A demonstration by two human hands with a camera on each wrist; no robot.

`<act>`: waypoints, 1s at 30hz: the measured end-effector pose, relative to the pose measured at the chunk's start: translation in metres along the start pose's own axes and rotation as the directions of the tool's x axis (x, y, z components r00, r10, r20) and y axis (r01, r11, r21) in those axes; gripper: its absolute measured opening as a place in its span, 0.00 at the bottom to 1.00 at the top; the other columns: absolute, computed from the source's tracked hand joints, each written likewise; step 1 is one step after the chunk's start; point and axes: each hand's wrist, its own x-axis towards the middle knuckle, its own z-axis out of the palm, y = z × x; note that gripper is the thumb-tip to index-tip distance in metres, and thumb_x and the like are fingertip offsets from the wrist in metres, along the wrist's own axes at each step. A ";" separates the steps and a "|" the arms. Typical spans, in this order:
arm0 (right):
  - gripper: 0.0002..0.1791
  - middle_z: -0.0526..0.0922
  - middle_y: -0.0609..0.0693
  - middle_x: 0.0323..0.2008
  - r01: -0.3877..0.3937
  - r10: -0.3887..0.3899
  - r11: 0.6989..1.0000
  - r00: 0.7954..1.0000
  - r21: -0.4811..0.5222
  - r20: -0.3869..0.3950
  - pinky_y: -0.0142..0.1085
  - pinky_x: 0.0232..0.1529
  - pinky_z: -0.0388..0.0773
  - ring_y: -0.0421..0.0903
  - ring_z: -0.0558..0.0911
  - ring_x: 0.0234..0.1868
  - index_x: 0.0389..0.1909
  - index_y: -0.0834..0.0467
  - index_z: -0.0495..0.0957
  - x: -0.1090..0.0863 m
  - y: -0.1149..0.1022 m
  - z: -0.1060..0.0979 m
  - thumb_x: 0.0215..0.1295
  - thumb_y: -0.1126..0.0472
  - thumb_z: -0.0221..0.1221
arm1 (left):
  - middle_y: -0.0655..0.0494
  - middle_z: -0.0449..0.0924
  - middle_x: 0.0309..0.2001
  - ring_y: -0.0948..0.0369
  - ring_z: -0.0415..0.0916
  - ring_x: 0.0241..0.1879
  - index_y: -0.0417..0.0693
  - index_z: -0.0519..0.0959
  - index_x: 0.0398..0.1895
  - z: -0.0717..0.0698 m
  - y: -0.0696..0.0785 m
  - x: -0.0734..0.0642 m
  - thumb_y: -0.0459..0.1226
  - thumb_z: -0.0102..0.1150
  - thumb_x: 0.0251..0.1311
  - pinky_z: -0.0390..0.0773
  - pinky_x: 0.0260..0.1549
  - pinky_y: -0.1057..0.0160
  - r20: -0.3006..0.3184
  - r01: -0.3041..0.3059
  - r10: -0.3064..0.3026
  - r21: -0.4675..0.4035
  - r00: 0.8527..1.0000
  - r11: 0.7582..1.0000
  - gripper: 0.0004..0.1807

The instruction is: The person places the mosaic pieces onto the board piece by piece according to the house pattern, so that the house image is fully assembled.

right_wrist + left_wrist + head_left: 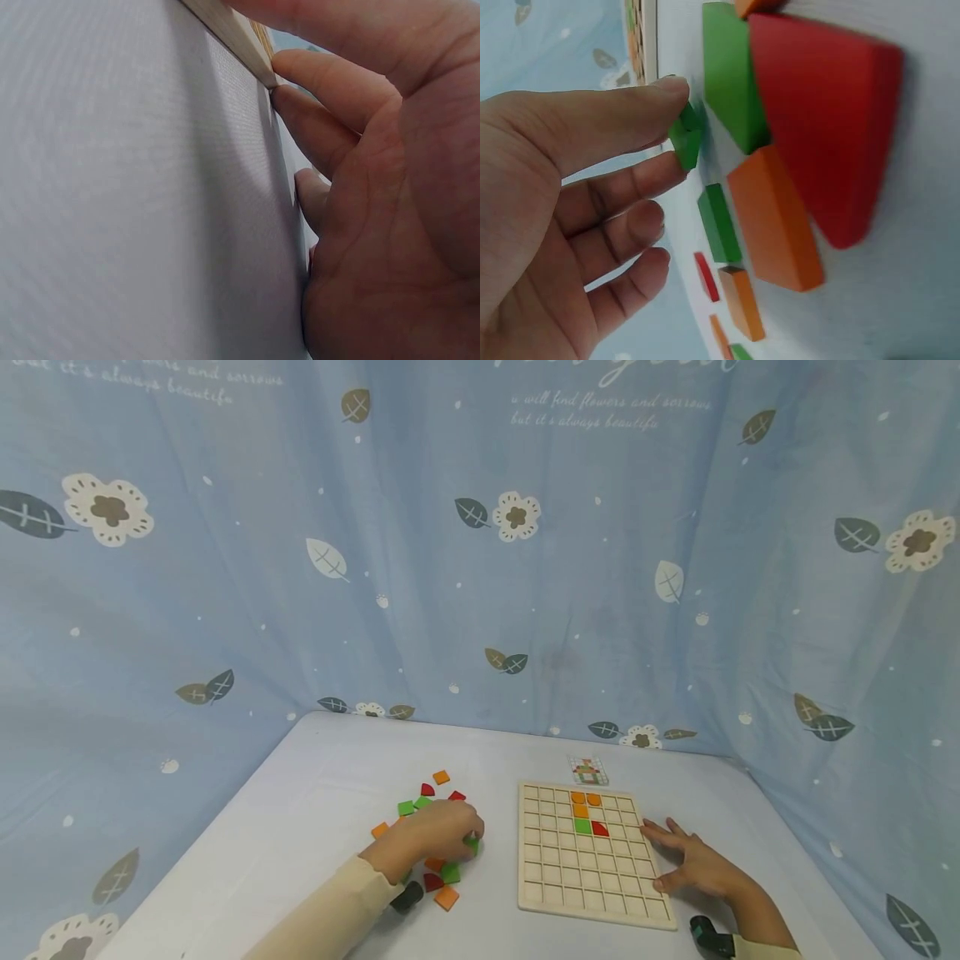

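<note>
Left fingers [634, 184] pinch a green piece [685, 141]; shallow grip could slip. Loose pieces [821, 120] beside them might get knocked. Right fingers [663, 836], spread, touch the board [551, 872] edge; pushing could skew it.

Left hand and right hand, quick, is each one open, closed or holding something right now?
Left hand: closed, pinching a green piece between thumb and finger.
Right hand: open, touching the edge of the board.
</note>
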 end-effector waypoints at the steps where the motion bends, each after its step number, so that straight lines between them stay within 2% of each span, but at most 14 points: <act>1: 0.53 0.56 0.66 0.70 -0.002 0.002 1.000 1.000 -0.002 0.000 0.72 0.58 0.25 0.75 0.36 0.70 0.68 0.64 0.66 0.000 0.000 0.000 0.36 0.55 0.77 | 0.70 0.77 0.33 0.70 0.70 0.29 0.57 0.86 0.39 0.000 0.001 0.001 0.40 0.72 0.52 0.75 0.34 0.68 0.000 0.003 -0.003 -0.003 1.000 1.000 0.10; 7: 0.53 0.56 0.66 0.71 -0.020 0.020 1.000 1.000 -0.017 0.005 0.72 0.58 0.26 0.74 0.36 0.70 0.68 0.63 0.66 0.001 0.001 0.000 0.36 0.54 0.77 | 0.71 0.77 0.34 0.70 0.71 0.32 0.58 0.87 0.41 -0.001 0.001 0.011 0.40 0.70 0.54 0.75 0.36 0.68 -0.003 -0.008 0.008 -0.005 1.000 1.000 0.10; 16: 0.53 0.54 0.66 0.71 -0.032 0.032 0.999 0.999 -0.003 0.007 0.71 0.59 0.24 0.73 0.35 0.70 0.68 0.63 0.66 0.000 0.000 -0.001 0.37 0.55 0.78 | 0.70 0.77 0.33 0.70 0.71 0.33 0.57 0.86 0.40 0.003 0.006 0.034 0.40 0.68 0.56 0.74 0.38 0.70 -0.015 -0.113 0.114 0.065 0.993 0.992 0.08; 21: 0.53 0.54 0.66 0.71 -0.035 0.035 0.999 0.999 0.005 0.013 0.70 0.59 0.23 0.73 0.35 0.71 0.68 0.63 0.66 0.001 0.001 0.000 0.37 0.56 0.77 | 0.70 0.75 0.29 0.70 0.69 0.30 0.57 0.85 0.36 0.006 0.013 0.044 0.40 0.68 0.56 0.72 0.33 0.70 -0.019 -0.158 0.160 0.083 0.987 0.984 0.05; 30: 0.53 0.55 0.65 0.71 -0.040 0.040 0.999 0.999 0.004 0.010 0.69 0.60 0.23 0.72 0.35 0.71 0.68 0.63 0.67 0.002 0.003 0.001 0.36 0.55 0.77 | 0.71 0.75 0.28 0.70 0.68 0.28 0.58 0.86 0.35 0.002 0.026 0.061 0.40 0.69 0.55 0.71 0.31 0.70 -0.021 -0.160 0.163 0.093 0.986 0.983 0.05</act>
